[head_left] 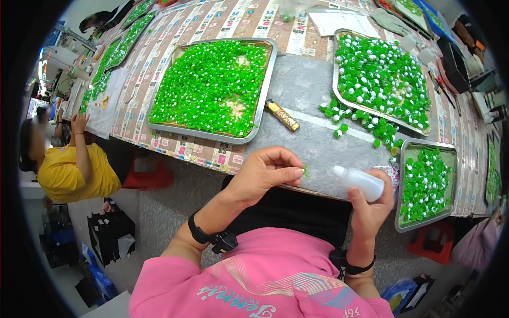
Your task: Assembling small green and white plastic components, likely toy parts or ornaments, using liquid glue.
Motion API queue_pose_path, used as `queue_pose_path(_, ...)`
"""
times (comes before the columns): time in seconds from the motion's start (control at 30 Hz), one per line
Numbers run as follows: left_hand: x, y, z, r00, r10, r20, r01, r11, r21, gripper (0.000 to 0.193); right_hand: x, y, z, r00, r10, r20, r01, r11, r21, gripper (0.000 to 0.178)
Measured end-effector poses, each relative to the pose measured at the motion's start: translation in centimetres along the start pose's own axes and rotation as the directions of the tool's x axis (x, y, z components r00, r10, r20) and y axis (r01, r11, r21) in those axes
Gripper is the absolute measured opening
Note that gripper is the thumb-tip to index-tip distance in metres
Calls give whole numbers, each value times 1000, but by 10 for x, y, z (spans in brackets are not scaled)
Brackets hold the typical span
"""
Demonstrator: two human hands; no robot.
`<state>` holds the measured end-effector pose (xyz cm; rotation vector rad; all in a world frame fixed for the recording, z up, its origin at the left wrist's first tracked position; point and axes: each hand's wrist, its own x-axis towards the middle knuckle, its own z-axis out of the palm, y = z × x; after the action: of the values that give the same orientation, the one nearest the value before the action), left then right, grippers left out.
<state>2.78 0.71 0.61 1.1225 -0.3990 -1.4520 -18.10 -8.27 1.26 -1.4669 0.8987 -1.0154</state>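
Note:
Between the thumb and forefinger of my left hand (268, 172) is pinched a small green plastic piece (305, 170), too small to make out fully. My right hand (375, 201) is wrapped round a white squeeze bottle (361, 183), tilted so its nozzle points left toward the green piece; the two are apart. Ahead of my left hand a metal tray (271, 63) holds a mass of small green pieces. Loose green pieces with white balls (340, 130) lie on the grey work surface beyond the bottle. A gold and black lighter (283, 115) rests beside the tray.
At the right stand a larger tray (336, 69) and a smaller tray (398, 212), both holding green pieces with white balls. A paper sheet (342, 23) and a grey glove (391, 22) lie farther back. Another person in yellow (79, 172) sits at the left.

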Motion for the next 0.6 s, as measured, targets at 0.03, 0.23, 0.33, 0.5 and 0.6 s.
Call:
queue_pose_path(0.03, 0, 0, -1, 1000, 4, -10, -4, 1000, -2, 12, 3, 1, 6, 999, 37, -17, -36, 999, 10, 32)
queue_pose_path(0.23, -4, 5, -3, 996, 39, -75, -37, 999, 27, 12, 31, 22, 42, 994, 1, 110, -5, 999, 33, 31)
queue_pose_path(0.33, -6, -1, -10, 994, 87, -61, -87, 996, 0, 13, 41, 22, 57, 982, -33, 187, 44, 998, -54, 30)
queue_pose_path(0.5, -6, -2, -13, 996, 79, -32, -79, 997, -21, 13, 41, 11, 53, 974, -70, 215, 99, 987, -127, 29)
queue_pose_path(0.6, -8, -2, -12, 996, 81, -32, -81, 996, -27, 12, 48, 10, 30, 940, -237, 246, 315, 880, -354, 32)
